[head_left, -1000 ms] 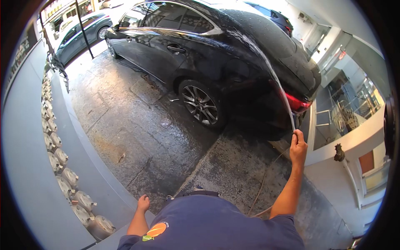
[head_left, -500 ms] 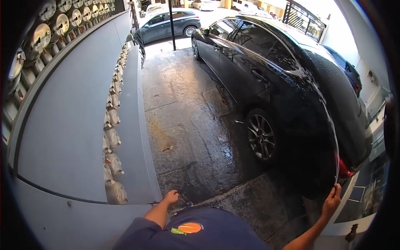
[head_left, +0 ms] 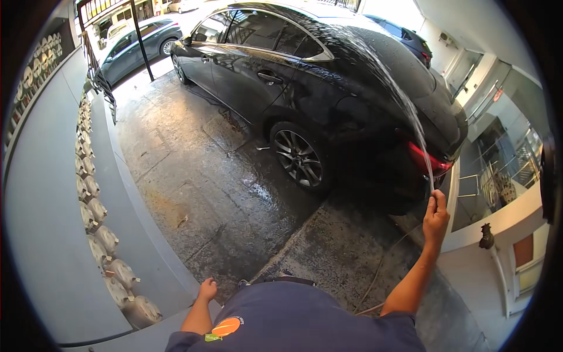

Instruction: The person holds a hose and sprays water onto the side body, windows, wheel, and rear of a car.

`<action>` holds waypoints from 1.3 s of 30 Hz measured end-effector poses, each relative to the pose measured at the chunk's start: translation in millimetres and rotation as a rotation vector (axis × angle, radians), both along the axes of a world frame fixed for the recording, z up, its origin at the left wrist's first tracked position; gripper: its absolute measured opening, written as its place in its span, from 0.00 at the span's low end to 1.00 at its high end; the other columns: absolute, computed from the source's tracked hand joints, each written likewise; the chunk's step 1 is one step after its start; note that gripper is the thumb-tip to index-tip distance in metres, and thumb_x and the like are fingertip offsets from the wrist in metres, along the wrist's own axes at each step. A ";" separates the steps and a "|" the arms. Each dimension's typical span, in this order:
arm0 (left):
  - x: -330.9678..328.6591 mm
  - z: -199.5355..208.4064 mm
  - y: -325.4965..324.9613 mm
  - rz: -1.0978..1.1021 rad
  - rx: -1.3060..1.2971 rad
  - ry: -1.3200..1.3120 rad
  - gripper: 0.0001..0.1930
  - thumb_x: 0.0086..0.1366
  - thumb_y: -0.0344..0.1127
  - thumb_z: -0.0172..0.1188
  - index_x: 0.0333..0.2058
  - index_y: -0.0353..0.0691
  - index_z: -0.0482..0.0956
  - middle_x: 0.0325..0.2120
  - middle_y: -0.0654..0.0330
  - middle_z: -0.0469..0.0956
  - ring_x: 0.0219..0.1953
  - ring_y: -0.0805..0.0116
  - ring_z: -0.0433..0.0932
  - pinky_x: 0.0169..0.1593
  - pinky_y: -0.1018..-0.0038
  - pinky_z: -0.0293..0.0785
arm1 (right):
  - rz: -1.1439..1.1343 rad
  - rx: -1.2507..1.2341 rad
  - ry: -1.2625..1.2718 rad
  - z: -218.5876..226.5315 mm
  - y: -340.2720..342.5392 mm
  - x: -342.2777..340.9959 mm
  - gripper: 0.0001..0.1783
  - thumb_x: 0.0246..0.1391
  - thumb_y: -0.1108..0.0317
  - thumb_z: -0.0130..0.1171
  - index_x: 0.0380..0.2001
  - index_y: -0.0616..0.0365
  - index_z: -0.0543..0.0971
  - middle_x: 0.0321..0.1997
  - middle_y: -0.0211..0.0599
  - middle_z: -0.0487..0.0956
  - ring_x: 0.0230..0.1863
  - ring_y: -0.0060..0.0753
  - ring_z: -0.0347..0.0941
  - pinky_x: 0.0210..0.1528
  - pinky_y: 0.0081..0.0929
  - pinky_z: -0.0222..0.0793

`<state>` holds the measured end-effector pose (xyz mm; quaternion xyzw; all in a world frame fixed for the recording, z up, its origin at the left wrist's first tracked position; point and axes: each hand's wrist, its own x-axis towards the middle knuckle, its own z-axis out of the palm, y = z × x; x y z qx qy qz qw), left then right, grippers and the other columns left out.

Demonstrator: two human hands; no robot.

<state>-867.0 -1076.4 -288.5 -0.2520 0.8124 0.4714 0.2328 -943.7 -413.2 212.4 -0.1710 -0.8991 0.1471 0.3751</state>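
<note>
My right hand (head_left: 436, 214) is raised beside the car's rear corner, closed around the end of a hose; the fingers cover most of that end. A thin hose (head_left: 378, 276) trails over the ground below that arm. From the hand a water jet (head_left: 417, 126) arcs up and forward onto the rear of a black car (head_left: 358, 123). Wet streaks and drops show on its dark body, near the rear window and trunk. Its red tail light (head_left: 423, 157) is just past my right hand. My left hand (head_left: 207, 289) hangs low at my side, loosely closed with nothing seen in it.
Along the left runs a grey ledge (head_left: 138, 217) with a row of round metal meters (head_left: 108, 237). The concrete floor (head_left: 205, 199) is wet, with a raised step line crossing it. A wall tap (head_left: 486, 236) is at right. Other parked cars (head_left: 138, 47) stand beyond a dark pole.
My view has turned right, so the car sits further left in it. My right hand has risen, and the water jet now lands across the car's rear.
</note>
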 end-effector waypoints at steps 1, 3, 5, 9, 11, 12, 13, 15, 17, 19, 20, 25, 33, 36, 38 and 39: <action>-1.7 -0.9 1.7 -0.001 0.003 0.002 0.24 0.68 0.39 0.53 0.58 0.31 0.74 0.52 0.41 0.80 0.57 0.49 0.78 0.61 0.62 0.73 | 0.003 -0.001 -0.005 0.8 -0.6 2.4 0.10 0.69 0.69 0.53 0.49 0.56 0.78 0.27 0.47 0.79 0.23 0.28 0.74 0.29 0.30 0.69; -7.2 -0.6 4.0 -0.020 -0.002 0.018 0.24 0.68 0.38 0.53 0.58 0.30 0.74 0.51 0.42 0.81 0.55 0.50 0.80 0.60 0.62 0.74 | 0.049 0.040 0.051 -1.6 2.8 2.0 0.09 0.69 0.69 0.53 0.49 0.56 0.77 0.26 0.47 0.79 0.23 0.29 0.74 0.29 0.31 0.69; -9.7 4.3 9.1 0.003 0.016 0.004 0.24 0.68 0.38 0.53 0.58 0.30 0.74 0.50 0.43 0.81 0.55 0.50 0.80 0.59 0.62 0.74 | 0.096 0.080 0.103 -2.7 3.4 2.4 0.09 0.69 0.69 0.53 0.49 0.56 0.77 0.26 0.46 0.79 0.23 0.29 0.74 0.28 0.31 0.69; -20.4 25.3 26.5 -0.008 0.051 -0.063 0.23 0.68 0.39 0.54 0.58 0.31 0.75 0.49 0.43 0.82 0.53 0.50 0.81 0.59 0.62 0.73 | 0.028 0.055 0.062 1.4 3.6 8.7 0.09 0.69 0.69 0.53 0.49 0.55 0.78 0.25 0.46 0.78 0.22 0.31 0.74 0.28 0.31 0.69; -15.0 13.1 17.5 -0.016 0.020 -0.021 0.23 0.68 0.39 0.54 0.57 0.32 0.76 0.49 0.42 0.81 0.53 0.49 0.81 0.59 0.62 0.73 | 0.018 0.040 0.072 5.0 6.4 6.5 0.09 0.69 0.69 0.53 0.49 0.55 0.78 0.25 0.46 0.78 0.23 0.31 0.74 0.29 0.31 0.69; -11.2 6.5 14.2 -0.027 -0.004 0.018 0.23 0.68 0.40 0.54 0.57 0.33 0.76 0.49 0.42 0.81 0.54 0.49 0.80 0.59 0.62 0.73 | -0.008 0.050 0.073 5.3 10.9 5.9 0.09 0.69 0.69 0.53 0.49 0.55 0.78 0.24 0.45 0.77 0.22 0.32 0.73 0.29 0.32 0.69; -8.4 4.2 13.3 -0.037 0.000 0.019 0.23 0.68 0.40 0.54 0.57 0.33 0.76 0.49 0.42 0.81 0.54 0.49 0.80 0.59 0.62 0.73 | -0.039 0.063 0.073 4.9 15.5 7.8 0.09 0.69 0.68 0.53 0.49 0.55 0.78 0.24 0.45 0.77 0.22 0.32 0.73 0.29 0.32 0.69; -5.1 0.5 12.9 -0.020 -0.013 0.016 0.22 0.68 0.39 0.54 0.57 0.34 0.77 0.50 0.42 0.81 0.54 0.49 0.80 0.60 0.62 0.73 | -0.055 0.073 0.085 3.6 21.6 12.4 0.09 0.69 0.68 0.54 0.49 0.54 0.78 0.25 0.45 0.78 0.23 0.32 0.75 0.29 0.32 0.70; -1.2 -1.0 11.4 -0.029 -0.015 0.003 0.22 0.68 0.39 0.54 0.57 0.34 0.77 0.50 0.42 0.81 0.55 0.49 0.80 0.60 0.62 0.73 | -0.066 0.081 0.098 1.4 26.5 15.7 0.09 0.69 0.68 0.54 0.49 0.54 0.78 0.27 0.46 0.79 0.24 0.33 0.76 0.30 0.32 0.71; 1.2 1.6 11.2 -0.035 -0.016 -0.012 0.22 0.68 0.39 0.54 0.57 0.34 0.77 0.51 0.42 0.80 0.56 0.49 0.79 0.61 0.62 0.72 | -0.084 0.064 0.098 -2.6 30.3 19.3 0.10 0.68 0.67 0.54 0.49 0.54 0.79 0.30 0.47 0.82 0.27 0.36 0.80 0.33 0.33 0.73; 2.4 5.2 12.6 -0.046 -0.016 -0.033 0.22 0.68 0.39 0.54 0.57 0.33 0.77 0.52 0.42 0.80 0.56 0.49 0.79 0.61 0.62 0.72 | -0.089 0.068 0.096 -4.7 31.6 21.3 0.10 0.68 0.67 0.54 0.49 0.54 0.79 0.30 0.47 0.82 0.27 0.36 0.80 0.33 0.33 0.73; 1.6 6.0 9.3 -0.047 -0.027 -0.064 0.22 0.68 0.39 0.54 0.57 0.33 0.77 0.52 0.42 0.80 0.56 0.49 0.79 0.61 0.62 0.72 | -0.053 0.037 0.070 -1.8 19.8 15.3 0.11 0.69 0.65 0.53 0.50 0.54 0.78 0.31 0.43 0.82 0.28 0.31 0.76 0.34 0.32 0.72; -8.5 1.4 -6.8 -0.026 0.029 -0.072 0.23 0.68 0.40 0.53 0.58 0.33 0.75 0.53 0.43 0.80 0.58 0.50 0.78 0.62 0.62 0.71 | 0.013 0.100 0.094 13.2 -17.7 -10.4 0.09 0.68 0.68 0.54 0.49 0.54 0.78 0.28 0.47 0.81 0.26 0.36 0.80 0.31 0.33 0.72; -3.7 -6.9 -25.8 -0.039 0.007 -0.021 0.23 0.68 0.39 0.53 0.58 0.33 0.75 0.54 0.43 0.79 0.58 0.49 0.77 0.62 0.62 0.71 | 0.028 0.107 0.115 18.6 -30.2 -24.4 0.10 0.68 0.68 0.54 0.49 0.53 0.78 0.27 0.47 0.81 0.25 0.36 0.79 0.31 0.33 0.72; -2.3 -5.9 -36.2 -0.074 -0.008 -0.035 0.24 0.68 0.39 0.53 0.58 0.33 0.75 0.54 0.43 0.79 0.59 0.49 0.77 0.63 0.61 0.71 | 0.030 0.111 0.121 23.4 -38.1 -34.5 0.10 0.68 0.68 0.54 0.49 0.53 0.78 0.27 0.47 0.81 0.25 0.36 0.79 0.31 0.33 0.72; -4.8 -1.8 -40.6 -0.118 -0.023 -0.052 0.24 0.68 0.39 0.54 0.58 0.33 0.75 0.54 0.43 0.79 0.59 0.48 0.77 0.63 0.61 0.71 | 0.035 0.136 0.129 25.1 -40.4 -39.0 0.10 0.68 0.68 0.54 0.49 0.53 0.78 0.27 0.47 0.81 0.26 0.37 0.80 0.31 0.34 0.72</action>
